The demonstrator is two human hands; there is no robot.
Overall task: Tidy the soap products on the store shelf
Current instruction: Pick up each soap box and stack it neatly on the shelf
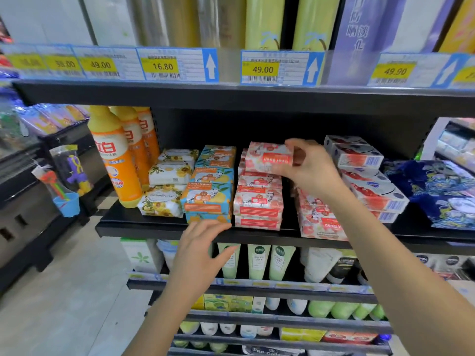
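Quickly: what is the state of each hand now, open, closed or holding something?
Left hand: open, holding nothing.
Right hand: pinches a pink goat soap box.

The right hand hides one end of the pink soap box; leftmost price tags are blurred.

Your black shelf holds, from your left, orange bottles, yellow flower soaps, blue soap boxes, pink soap boxes, white boxes and a blue bag.
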